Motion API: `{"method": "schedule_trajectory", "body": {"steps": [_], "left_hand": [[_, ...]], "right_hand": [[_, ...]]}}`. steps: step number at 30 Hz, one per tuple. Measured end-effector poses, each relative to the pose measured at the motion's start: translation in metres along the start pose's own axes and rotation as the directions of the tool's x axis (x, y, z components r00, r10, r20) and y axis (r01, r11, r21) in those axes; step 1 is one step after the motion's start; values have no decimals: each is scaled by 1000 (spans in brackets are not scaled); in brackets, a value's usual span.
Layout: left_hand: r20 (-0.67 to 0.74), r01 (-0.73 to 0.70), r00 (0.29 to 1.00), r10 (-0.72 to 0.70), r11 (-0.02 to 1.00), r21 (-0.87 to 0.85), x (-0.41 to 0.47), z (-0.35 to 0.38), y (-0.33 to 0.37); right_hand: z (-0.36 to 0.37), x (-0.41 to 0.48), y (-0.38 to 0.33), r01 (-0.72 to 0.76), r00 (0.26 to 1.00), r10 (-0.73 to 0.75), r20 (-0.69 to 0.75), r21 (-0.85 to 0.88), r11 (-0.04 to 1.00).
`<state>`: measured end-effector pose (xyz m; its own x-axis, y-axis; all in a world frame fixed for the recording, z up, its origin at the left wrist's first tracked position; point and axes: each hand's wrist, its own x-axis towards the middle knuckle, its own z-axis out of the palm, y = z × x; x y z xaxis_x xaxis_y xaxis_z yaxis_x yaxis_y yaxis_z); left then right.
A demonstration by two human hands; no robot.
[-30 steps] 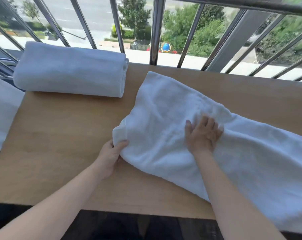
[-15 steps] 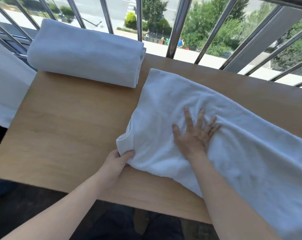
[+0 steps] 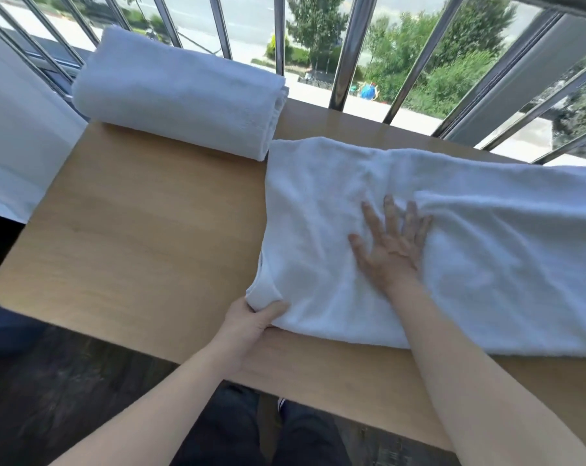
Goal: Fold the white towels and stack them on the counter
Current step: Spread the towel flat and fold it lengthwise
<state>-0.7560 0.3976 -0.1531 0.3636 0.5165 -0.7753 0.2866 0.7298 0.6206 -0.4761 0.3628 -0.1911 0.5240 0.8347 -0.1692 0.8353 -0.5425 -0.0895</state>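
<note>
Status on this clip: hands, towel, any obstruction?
Left hand grips the near-left corner of the spread towel. Right hand flat on it, fingers spread. Folded towel sits at the far edge of the counter. No obstruction seen.

open towel (image 3: 453, 250): flat, rumpled, counter (image 3: 143, 237) right | folded towel (image 3: 180, 99): far-left edge

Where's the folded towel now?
Head view: the folded towel lies at the far left of the counter, by the window bars, its right end beside the spread towel's far corner.
</note>
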Motion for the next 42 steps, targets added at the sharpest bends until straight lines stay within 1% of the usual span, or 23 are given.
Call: {"method": "schedule_trajectory", "body": {"steps": [4, 7, 9, 12, 14, 18, 20, 22, 23, 24, 26, 28, 29, 31, 33, 35, 38, 40, 42], "left_hand": [[7, -30, 1000, 30, 999, 25, 0, -6, 16], [18, -66, 998, 66, 998, -19, 0, -5, 22], [102, -20, 994, 29, 996, -89, 0, -14, 21], [325, 73, 945, -21, 986, -150, 3, -39, 22], [397, 125, 916, -58, 982, -143, 11, -46, 33], [407, 203, 897, -174, 979, -28, 45, -28, 74], [421, 214, 885, -197, 977, 6, 61, -12, 96], [415, 171, 890, -188, 982, 77, 70, 2, 115], [415, 128, 898, -144, 990, 66, 74, 7, 120], [393, 77, 916, -78, 997, 20, 79, 10, 122], [302, -44, 951, 67, 996, -82, 87, 9, 123], [232, -164, 955, 187, 980, -116, 91, 3, 122], [216, -210, 949, 230, 971, -111, 94, 0, 121], [206, -235, 945, 255, 965, -116, 101, -4, 128], [225, -194, 949, 219, 973, -128, 113, -3, 141], [252, -184, 947, 200, 979, -88, 124, 0, 159], [261, -237, 937, 231, 972, -10, 138, 10, 176], [192, -339, 925, 327, 940, 32, 147, 14, 180], [121, -468, 882, 455, 876, 117, 154, 15, 180]], "right_hand": [[10, -43, -6, -160, 987, 159, 25, 44, 986], [11, -57, -7, -222, 975, 220, 32, 63, 973], [10, -57, -9, -238, 971, 235, 49, 52, 970], [7, -53, -18, -268, 962, 262, 70, 85, 960], [7, -56, -31, -236, 972, 230, 56, 146, 961], [10, -62, -60, -80, 997, 78, 18, 146, 986], [10, -60, -69, -50, 999, 49, 13, 144, 988], [6, -52, -73, -51, 999, 51, 0, 161, 986], [4, -47, -73, -51, 998, 54, -17, 171, 984], [1, -41, -72, -50, 998, 55, -28, 177, 983], [-3, -32, -70, -36, 999, 42, -25, 185, 982], [-5, -27, -71, -41, 999, 46, -19, 192, 981], [-7, -23, -73, -58, 997, 68, -43, 193, 980], [-12, -9, -81, -112, 981, 142, -130, 211, 971], [-15, 6, -91, -135, 971, 177, -159, 244, 960], [-11, 13, -99, -118, 978, 155, -138, 245, 962], [1, 13, -100, -92, 989, 107, -98, 144, 985], [5, 16, -97, -110, 989, 120, -86, 118, 987], [7, 18, -93, -134, 987, 142, -71, 107, 985]]}}
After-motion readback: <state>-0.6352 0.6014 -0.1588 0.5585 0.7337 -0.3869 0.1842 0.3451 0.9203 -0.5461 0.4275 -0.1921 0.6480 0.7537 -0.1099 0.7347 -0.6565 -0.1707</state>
